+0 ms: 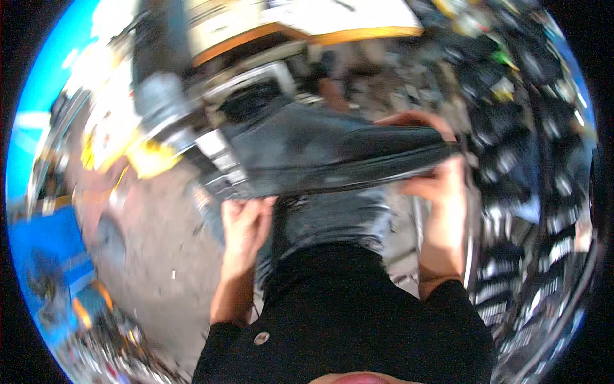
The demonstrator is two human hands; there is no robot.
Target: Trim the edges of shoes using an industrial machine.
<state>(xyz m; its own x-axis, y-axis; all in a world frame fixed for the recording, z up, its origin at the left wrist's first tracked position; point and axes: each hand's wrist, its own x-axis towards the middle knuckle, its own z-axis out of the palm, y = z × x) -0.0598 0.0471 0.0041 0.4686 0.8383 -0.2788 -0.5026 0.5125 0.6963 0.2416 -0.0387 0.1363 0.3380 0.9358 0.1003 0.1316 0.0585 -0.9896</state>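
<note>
A large, long dark grey-black piece [313, 150] is held out crosswise in front of my body, broad at the left and narrowing to the right. Blur hides what kind of thing it is. White rectangular patches run along its left end. Under its lower left edge, my left hand [245, 221] is closed with the fingertips pressed against it. My right hand [441, 182] wraps round the narrow right end, thumb below and fingers over the top.
On the right, several dark items with pale patches [505, 249] are lined up in rows. Ahead stands a white surface with an orange-yellow edge [358, 32]. A yellow thing [150, 157] and a blue box-like thing [48, 246] are at the left, near the grey ground [150, 256].
</note>
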